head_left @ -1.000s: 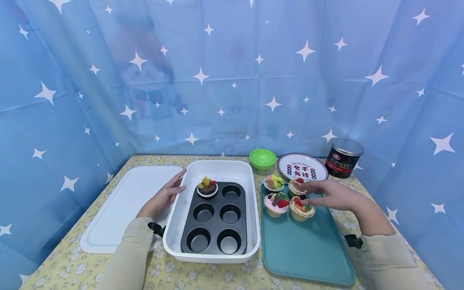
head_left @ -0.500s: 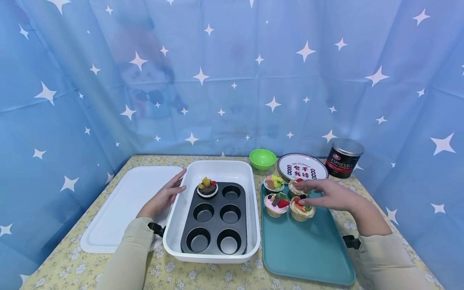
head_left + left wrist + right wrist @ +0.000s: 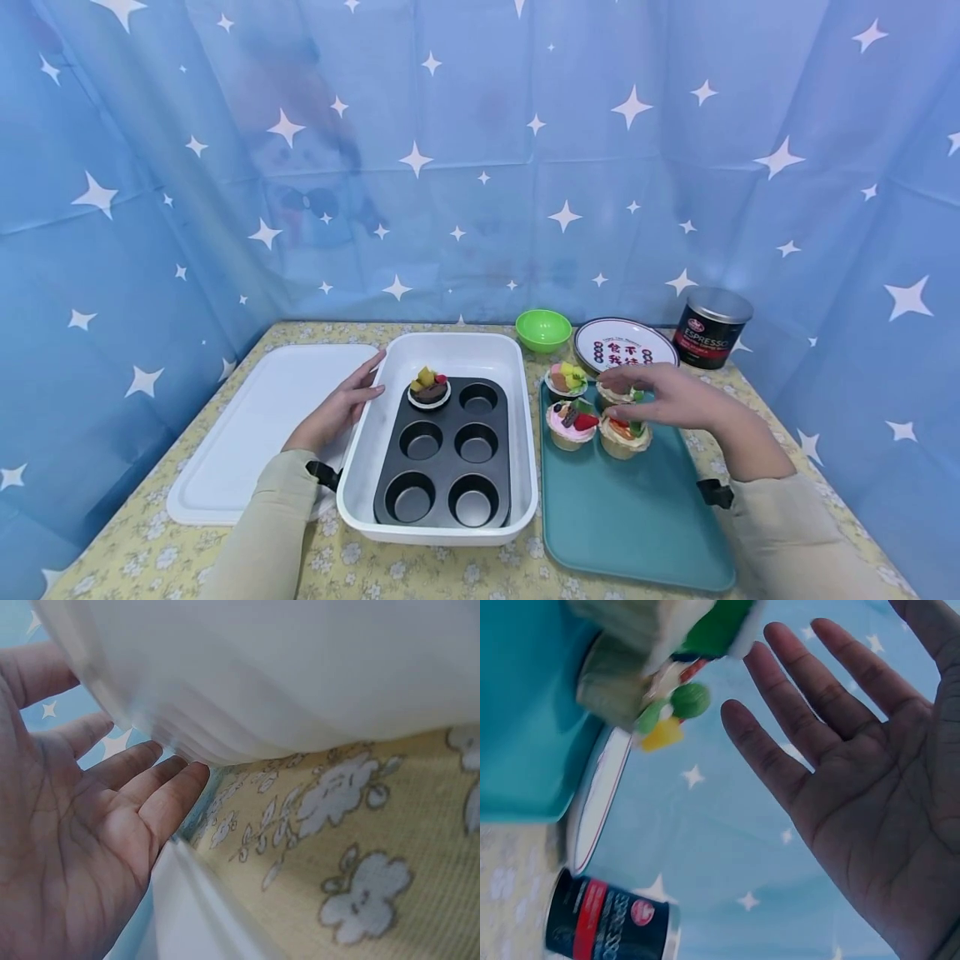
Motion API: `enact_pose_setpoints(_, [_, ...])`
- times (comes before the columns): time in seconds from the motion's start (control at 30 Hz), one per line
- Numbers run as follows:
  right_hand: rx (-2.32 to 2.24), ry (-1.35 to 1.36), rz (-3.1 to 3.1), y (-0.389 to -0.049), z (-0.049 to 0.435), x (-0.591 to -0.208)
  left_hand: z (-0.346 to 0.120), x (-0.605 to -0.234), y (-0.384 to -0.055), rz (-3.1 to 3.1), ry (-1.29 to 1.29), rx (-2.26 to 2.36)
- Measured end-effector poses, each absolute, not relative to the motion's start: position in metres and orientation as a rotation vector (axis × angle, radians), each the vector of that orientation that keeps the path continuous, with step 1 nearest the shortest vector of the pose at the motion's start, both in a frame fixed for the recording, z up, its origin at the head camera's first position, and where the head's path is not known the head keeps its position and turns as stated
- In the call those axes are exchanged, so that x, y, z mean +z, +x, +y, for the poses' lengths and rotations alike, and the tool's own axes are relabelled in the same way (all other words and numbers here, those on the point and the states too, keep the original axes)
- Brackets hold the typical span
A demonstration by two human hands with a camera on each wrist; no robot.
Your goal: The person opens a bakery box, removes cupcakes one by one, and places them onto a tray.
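My left hand (image 3: pixel 347 402) rests against the left side of a white rectangular pan (image 3: pixel 350 492), fingers at its rim and mostly straight in the left wrist view. Inside the pan lies a dark muffin tin (image 3: pixel 442 462); a chocolate fruit tart (image 3: pixel 429 389) sits in its far-left cup, and the other cups hold nothing. My right hand (image 3: pixel 671 398) hovers with spread fingers over the cream fruit tarts at the right of a teal tray (image 3: pixel 630 525). The near tart (image 3: pixel 627 442) and far tart (image 3: pixel 615 395) are partly hidden under it. Beside them stand a pink-cream tart (image 3: pixel 572 429) and another fruit-topped tart (image 3: pixel 566 382).
A white lid-like tray (image 3: pixel 247 425) lies left of the pan, partly under the left forearm. Behind the teal tray stand a green bowl (image 3: pixel 543 330), a white plate (image 3: pixel 626 342) with printed characters, and an espresso can (image 3: pixel 708 329). A blue star curtain (image 3: pixel 480 208) encloses the table.
My right hand has shifted slightly left and covers more of the far tart. The left hand, the pan and the tarts stay where they were.
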State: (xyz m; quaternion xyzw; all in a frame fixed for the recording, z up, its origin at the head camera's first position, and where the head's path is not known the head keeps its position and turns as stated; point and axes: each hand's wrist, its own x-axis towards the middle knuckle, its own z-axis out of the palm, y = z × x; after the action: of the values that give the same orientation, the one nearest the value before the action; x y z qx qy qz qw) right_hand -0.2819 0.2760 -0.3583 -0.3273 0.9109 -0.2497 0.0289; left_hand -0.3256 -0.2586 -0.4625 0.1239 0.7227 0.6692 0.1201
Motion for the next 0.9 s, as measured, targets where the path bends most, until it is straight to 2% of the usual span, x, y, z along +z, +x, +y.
enact_pose_setpoints(0.43, [-0.697, -1.134, 2.722, -0.295, 0.216, -0.337, -0.259, -0.463, -0.325, 2.114, 0.38, 1.961])
enact_pose_setpoints(0.9, [-0.679, -1.268, 2.615, -0.313, 0.143, -0.337, -0.259, -0.462, -0.324, 2.133, 0.369, 1.951])
